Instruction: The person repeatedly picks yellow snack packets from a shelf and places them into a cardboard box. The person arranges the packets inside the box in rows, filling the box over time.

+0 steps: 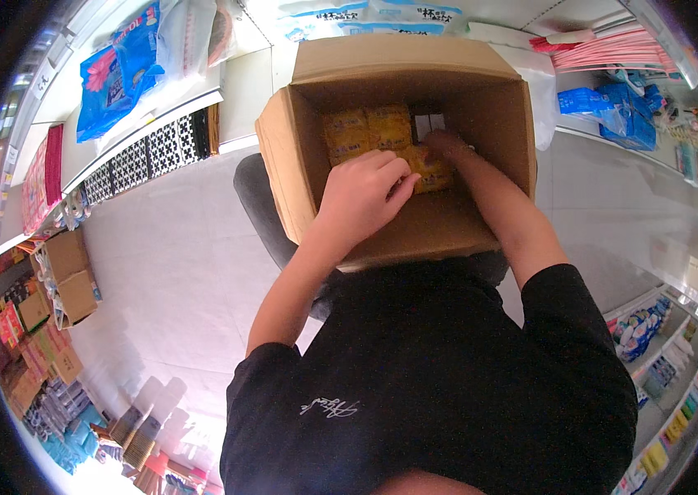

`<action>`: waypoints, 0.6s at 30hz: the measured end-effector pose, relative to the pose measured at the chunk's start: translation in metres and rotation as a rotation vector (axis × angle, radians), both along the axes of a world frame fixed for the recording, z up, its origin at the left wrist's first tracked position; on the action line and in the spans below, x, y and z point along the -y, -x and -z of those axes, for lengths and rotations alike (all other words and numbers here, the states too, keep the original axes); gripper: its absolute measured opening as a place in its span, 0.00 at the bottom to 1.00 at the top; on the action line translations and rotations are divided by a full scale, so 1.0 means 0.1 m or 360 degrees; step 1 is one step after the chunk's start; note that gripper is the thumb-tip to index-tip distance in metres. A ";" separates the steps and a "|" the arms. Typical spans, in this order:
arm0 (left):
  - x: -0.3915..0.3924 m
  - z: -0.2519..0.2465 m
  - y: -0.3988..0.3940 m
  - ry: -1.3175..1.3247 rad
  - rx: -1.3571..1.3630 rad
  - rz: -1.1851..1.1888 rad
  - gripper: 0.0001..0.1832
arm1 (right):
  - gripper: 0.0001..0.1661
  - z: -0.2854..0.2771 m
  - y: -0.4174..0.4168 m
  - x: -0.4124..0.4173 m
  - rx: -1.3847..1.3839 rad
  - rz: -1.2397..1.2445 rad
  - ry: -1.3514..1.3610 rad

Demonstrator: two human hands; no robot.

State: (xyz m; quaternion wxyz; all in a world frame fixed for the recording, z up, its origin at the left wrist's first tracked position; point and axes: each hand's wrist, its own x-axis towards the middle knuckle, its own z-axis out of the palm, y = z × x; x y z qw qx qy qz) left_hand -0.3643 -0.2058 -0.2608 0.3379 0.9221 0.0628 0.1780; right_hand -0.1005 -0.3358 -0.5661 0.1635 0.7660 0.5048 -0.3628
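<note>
An upright, open cardboard box (407, 59) stands before me with its flaps folded out. Yellow printed packs (349, 130) lie in rows on its floor, wrapped in shiny film. My left hand (370, 189) hovers over the near-left packs, fingers curled and thumb toward them; the palm side is hidden. Deep in the box, my right hand (438, 145) reaches past the right-hand yellow pack (432, 176). Its blurred fingers are beside a small white patch (428, 124) at the far wall, and I cannot tell whether they grip anything.
Beneath the box is a dark grey seat (262, 198). Shelving stands ahead, with blue-and-white bags (392, 12), a blue package (120, 74) and pink hangers (615, 52). An open carton (70, 272) sits on the left. More stocked shelves (664, 365) line the lower right.
</note>
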 end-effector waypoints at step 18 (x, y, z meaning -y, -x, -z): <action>0.00 -0.01 -0.01 0.0018 -0.0117 -0.0034 0.09 | 0.20 -1.93 0.61 -0.85 -0.0491 0.0044 -0.0453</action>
